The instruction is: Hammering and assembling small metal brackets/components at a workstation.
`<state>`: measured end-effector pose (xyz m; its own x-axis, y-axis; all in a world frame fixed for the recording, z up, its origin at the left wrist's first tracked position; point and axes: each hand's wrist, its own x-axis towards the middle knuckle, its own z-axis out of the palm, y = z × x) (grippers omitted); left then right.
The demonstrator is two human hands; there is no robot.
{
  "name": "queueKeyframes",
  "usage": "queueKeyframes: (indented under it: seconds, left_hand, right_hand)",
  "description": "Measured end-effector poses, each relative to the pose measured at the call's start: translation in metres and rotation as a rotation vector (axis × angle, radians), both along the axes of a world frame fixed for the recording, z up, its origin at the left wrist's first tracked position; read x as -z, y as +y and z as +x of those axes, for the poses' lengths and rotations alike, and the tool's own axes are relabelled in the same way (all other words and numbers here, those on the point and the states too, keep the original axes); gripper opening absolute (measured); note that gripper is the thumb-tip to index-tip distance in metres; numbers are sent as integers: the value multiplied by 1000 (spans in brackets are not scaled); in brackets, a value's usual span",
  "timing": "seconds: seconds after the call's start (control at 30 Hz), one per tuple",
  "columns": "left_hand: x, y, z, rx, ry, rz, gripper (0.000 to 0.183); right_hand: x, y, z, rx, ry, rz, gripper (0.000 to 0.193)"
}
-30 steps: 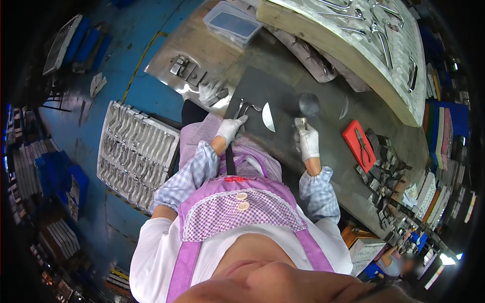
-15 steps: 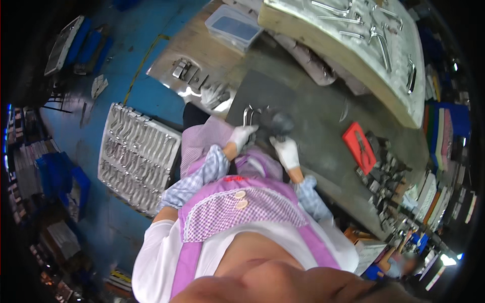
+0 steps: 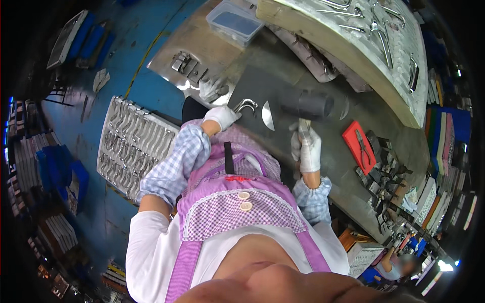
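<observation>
My left hand (image 3: pixel 223 117), in a white glove, is closed on a shiny curved metal handle (image 3: pixel 246 104) near the table's left front edge. My right hand (image 3: pixel 309 147), gloved too, grips the shaft of a mallet with a dark cylindrical head (image 3: pixel 314 105); the head is a little blurred over the tabletop. Between the hands a pale, half-moon-shaped piece (image 3: pixel 268 116) lies on a dark flat sheet (image 3: pixel 255 81).
A foam-topped block (image 3: pixel 348 60) at the far right carries several chrome parts. Pliers (image 3: pixel 361 146) lie on a red pad (image 3: pixel 352 135) at the right. A clear plastic box (image 3: pixel 234 22) stands at the back. On the left, a tray (image 3: pixel 112 162) holds rows of curved metal parts.
My hands have moved apart: the left to the left with the metal handle, the right to the right with the mallet. The half-moon piece has come into view between them.
</observation>
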<state>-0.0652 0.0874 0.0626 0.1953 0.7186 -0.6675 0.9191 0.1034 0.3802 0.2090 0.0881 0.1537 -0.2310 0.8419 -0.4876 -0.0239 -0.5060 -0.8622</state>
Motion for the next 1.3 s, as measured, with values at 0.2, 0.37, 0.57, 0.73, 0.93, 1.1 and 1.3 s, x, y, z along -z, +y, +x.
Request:
queueKeyframes:
  seconds: [0.2, 0.37, 0.57, 0.73, 0.93, 1.1, 1.3]
  left_hand:
    - [39, 3, -4, 81, 75, 75, 46]
    - [23, -23, -3, -68, -9, -83, 36]
    - [18, -59, 20, -835, -778, 49, 38]
    - [19, -52, 31, -804, -1274, 170, 38]
    - [21, -59, 24, -825, -1138, 270, 28]
    - [27, -60, 33, -1195, -1202, 161, 39]
    - [23, -68, 40, -1006, -990, 495, 24]
  right_hand:
    - [103, 8, -28, -398, -979, 617, 31]
    - [86, 42, 42, -135, -1399, 700, 23]
    - [82, 31, 16, 92, -1306, 1185, 27]
    - [136, 19, -74, -358, -1390, 859, 49]
    - [136, 0, -66, -526, -1154, 509, 56]
    - [114, -13, -68, -169, -235, 421, 51]
    - [32, -22, -97, -239, -353, 292, 51]
